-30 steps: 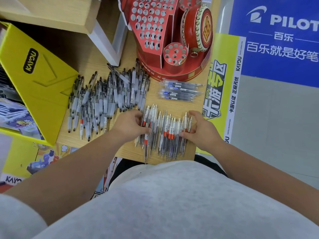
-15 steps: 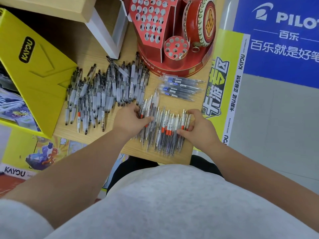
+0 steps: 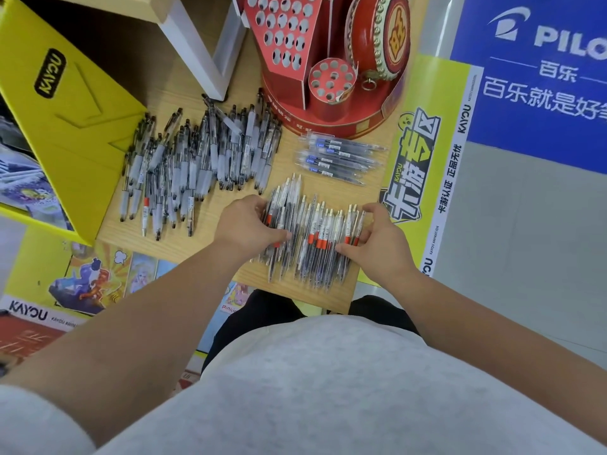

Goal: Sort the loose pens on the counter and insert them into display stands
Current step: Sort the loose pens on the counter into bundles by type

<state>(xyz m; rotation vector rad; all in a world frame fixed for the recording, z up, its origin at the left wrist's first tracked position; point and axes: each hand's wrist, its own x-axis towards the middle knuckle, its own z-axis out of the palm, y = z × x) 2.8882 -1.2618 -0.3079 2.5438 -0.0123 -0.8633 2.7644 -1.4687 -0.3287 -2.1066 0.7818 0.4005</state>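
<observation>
Head view, looking down: the two hands lie on a wooden table (image 3: 331, 190), and between them is a bundle of orange-banded pens (image 3: 308, 238). These pens have clear barrels with dark ink inside, a short orange-red band near the middle and pale tips. They lie close together, almost parallel, with the tips pointing away from the person.

The left hand (image 3: 244, 224) is at the left side of the bundle. Its fingers are curled over the far ends of several pens and its thumb presses on them from the near side. The right hand (image 3: 377, 244) is cupped round the right side. Its forefinger lies bent along the outermost pen and its thumb rests on the barrels, so the bundle is held from both sides.

Beyond the left hand is a bigger loose heap of black-and-white pens (image 3: 197, 162), spread out untidily. Beyond the right hand lie a few blue-labelled pens in clear wrappers (image 3: 338, 157), crosswise to the bundle. Further away from both hands stands a red display stand (image 3: 285, 37) with many round holes, none holding a pen. A small round holder (image 3: 331, 82) with holes is at its front.

To the left of the left hand is a yellow box (image 3: 65, 110).
</observation>
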